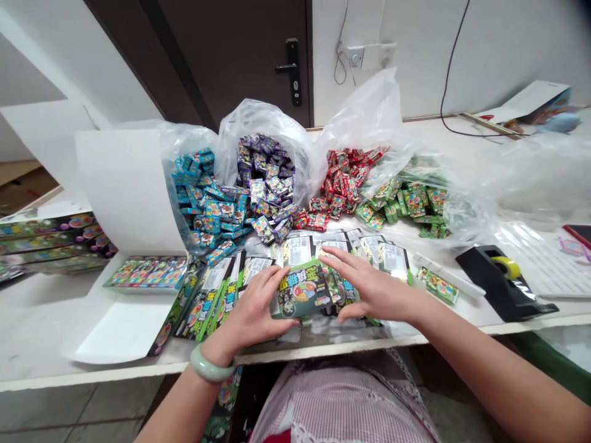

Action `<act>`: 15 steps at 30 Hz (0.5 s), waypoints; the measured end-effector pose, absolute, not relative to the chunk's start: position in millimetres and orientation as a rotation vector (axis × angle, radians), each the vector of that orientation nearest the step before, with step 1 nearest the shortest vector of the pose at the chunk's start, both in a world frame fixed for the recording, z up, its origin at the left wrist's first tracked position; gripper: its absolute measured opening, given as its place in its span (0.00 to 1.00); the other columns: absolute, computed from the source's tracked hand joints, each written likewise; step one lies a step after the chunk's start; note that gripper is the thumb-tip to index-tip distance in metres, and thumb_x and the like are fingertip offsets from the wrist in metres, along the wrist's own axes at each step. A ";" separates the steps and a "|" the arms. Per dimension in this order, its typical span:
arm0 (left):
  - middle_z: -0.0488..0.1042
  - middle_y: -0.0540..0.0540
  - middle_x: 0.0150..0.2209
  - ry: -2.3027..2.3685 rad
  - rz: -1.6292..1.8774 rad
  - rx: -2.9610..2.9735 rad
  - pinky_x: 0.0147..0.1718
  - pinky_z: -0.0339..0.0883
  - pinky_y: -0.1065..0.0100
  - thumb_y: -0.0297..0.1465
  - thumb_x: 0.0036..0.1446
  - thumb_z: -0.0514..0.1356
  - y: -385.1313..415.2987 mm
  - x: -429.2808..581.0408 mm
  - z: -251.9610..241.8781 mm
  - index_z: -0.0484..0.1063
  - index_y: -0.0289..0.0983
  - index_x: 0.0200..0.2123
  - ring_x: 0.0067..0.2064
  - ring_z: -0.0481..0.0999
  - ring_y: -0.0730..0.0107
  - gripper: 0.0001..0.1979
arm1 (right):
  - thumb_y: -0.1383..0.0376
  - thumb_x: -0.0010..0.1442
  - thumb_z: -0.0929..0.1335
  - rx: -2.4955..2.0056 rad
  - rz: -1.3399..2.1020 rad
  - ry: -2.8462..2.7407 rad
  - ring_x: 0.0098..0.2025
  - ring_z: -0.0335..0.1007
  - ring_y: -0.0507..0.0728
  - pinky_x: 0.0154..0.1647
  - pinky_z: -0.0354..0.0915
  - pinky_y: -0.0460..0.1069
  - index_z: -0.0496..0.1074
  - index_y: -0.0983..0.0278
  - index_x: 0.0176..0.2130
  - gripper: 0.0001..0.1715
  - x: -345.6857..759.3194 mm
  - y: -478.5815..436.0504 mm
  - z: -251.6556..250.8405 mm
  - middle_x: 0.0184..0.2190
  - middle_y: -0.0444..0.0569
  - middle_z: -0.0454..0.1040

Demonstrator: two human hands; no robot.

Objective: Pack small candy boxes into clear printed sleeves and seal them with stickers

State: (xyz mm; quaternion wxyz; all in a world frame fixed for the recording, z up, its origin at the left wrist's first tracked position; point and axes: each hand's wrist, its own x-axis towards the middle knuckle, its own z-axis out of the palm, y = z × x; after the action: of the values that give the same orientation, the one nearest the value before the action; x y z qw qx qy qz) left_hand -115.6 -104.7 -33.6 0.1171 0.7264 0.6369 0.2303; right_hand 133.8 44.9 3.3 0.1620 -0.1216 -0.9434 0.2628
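My left hand point(256, 311) grips a small green printed packet point(301, 292) by its left edge, just above the table's front edge. My right hand point(369, 286) lies over the packet's right side, fingers stretched out and touching it. Under both hands lie several flat green-and-white cards point(221, 289) fanned across the white table point(37, 326). Behind them, open clear bags hold heaps of small boxes: blue point(203, 197), purple point(268, 184), red point(341, 181) and green point(406, 200).
A black tape dispenser point(501, 280) with yellow tape stands at the right. A curled white sheet point(124, 191) and a colourful tray point(148, 274) sit at the left, next to stacked display boxes point(46, 243). A loose green box point(438, 285) lies by my right wrist. A dark door is behind.
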 end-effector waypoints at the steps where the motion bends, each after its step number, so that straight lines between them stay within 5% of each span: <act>1: 0.59 0.36 0.60 1.898 0.674 2.127 0.60 0.58 0.44 0.39 0.47 0.69 -105.6 -115.7 -34.8 0.49 0.41 0.66 0.62 0.61 0.45 0.47 | 0.56 0.51 0.76 -0.385 0.763 -2.646 0.64 0.57 0.65 0.62 0.59 0.62 0.53 0.58 0.66 0.51 133.3 39.4 1.3 0.63 0.58 0.60; 5: 0.60 0.35 0.60 1.921 0.664 2.140 0.59 0.60 0.44 0.37 0.47 0.69 -108.9 -114.8 -38.0 0.48 0.41 0.66 0.61 0.62 0.45 0.47 | 0.62 0.65 0.65 -0.426 0.920 -2.558 0.50 0.69 0.61 0.52 0.66 0.59 0.63 0.58 0.60 0.25 127.7 21.9 -7.0 0.48 0.54 0.75; 11: 0.63 0.37 0.60 2.046 0.720 2.117 0.57 0.65 0.48 0.38 0.47 0.68 -115.0 -134.3 -35.4 0.51 0.43 0.66 0.60 0.66 0.45 0.46 | 0.61 0.62 0.66 -0.989 1.008 -2.117 0.43 0.74 0.57 0.49 0.67 0.55 0.73 0.61 0.45 0.12 102.9 117.4 -25.7 0.40 0.49 0.79; 15: 0.64 0.39 0.60 2.096 0.749 2.164 0.56 0.67 0.52 0.38 0.45 0.68 -119.4 -146.5 -38.0 0.50 0.45 0.66 0.59 0.68 0.46 0.47 | 0.67 0.57 0.68 -1.235 0.843 -1.989 0.53 0.69 0.63 0.57 0.60 0.59 0.72 0.68 0.45 0.14 72.7 218.1 -30.8 0.48 0.60 0.74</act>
State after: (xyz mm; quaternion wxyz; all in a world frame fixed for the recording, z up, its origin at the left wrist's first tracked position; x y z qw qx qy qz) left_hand -146.5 -119.4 -38.0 0.0186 0.6970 0.6749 0.2414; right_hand 72.7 218.1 -30.8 0.3210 -0.4700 -0.7571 0.3208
